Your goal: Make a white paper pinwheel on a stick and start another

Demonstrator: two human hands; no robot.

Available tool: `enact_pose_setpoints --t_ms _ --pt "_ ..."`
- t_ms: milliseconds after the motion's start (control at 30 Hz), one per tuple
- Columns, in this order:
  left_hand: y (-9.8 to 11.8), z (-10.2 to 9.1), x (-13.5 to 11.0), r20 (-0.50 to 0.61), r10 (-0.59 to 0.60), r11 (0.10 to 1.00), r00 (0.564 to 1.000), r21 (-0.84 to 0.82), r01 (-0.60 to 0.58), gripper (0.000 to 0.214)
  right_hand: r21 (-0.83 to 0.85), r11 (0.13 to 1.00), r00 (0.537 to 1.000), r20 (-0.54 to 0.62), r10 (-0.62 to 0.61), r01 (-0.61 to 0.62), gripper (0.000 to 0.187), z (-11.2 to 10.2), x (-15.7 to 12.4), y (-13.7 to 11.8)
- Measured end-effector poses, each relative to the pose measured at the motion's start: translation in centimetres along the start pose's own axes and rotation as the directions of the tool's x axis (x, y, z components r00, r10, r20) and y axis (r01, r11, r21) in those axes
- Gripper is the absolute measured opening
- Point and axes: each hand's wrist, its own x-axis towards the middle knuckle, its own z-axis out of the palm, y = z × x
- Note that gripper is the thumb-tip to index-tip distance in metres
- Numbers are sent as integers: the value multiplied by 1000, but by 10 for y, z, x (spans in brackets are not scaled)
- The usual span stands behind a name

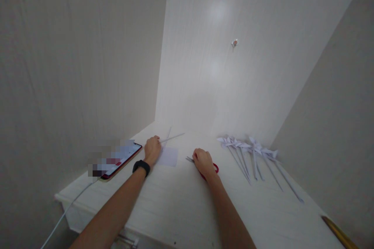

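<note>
Left hand: your bare left hand (152, 149) has its fingers bent at the near-left end of two thin, white, crossed paper sticks (175, 137); you seem to touch one, but I cannot tell whether you pinch it.
Right hand: your bare right hand (202, 161) curls over the middle of the scissors with red loop handles and grey metal blades (189, 159); I cannot tell whether it grips them or only rests there.
Blades: the tips point left, toward your other hand with a gap between; mind that line, and turn them away before bringing your hands together.
Handles: the red loops lie to the near right of your palm; a hold through them should give better control than one over the pivot.
Sticks: they look slender, so use light fingertip pressure to avoid a crease.
Square: the flat white paper square (169, 158) lies just right of your left wrist; keep your forearm off it.
Far right: the row of folded white paper pieces on long stems (253, 148) lies well apart from the scissors; swing your elbow clear.
</note>
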Motion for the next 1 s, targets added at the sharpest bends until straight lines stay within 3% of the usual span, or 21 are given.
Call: enact_pose_setpoints --t_ms 100,167,267,333,500,833,1000 --pt "10 -4 -5 1 73 995 997 69 -73 32 3 999 999 -1 -52 52 20 2 1 -2" --pt "20 -4 -8 -8 198 979 980 52 -198 33 3 997 997 3 -76 76 20 2 0 -3" --pt "32 2 -12 116 433 900 894 1 -436 27 3 995 995 -1 -96 96 19 3 0 -3" --pt "35 9 -15 164 500 858 850 39 -512 30 8 996 996 -9 -94 94 19 3 -1 -2" --pt "30 19 -18 259 495 846 830 73 -528 24 25 996 996 6 -88 88 20 4 0 2" --pt "27 9 -10 194 429 902 882 -41 -430 12 40 994 995 9 -103 103 22 4 1 0" --pt "23 0 -7 150 340 940 928 -52 -336 13 67 991 993 8 -114 113 20 6 2 3"
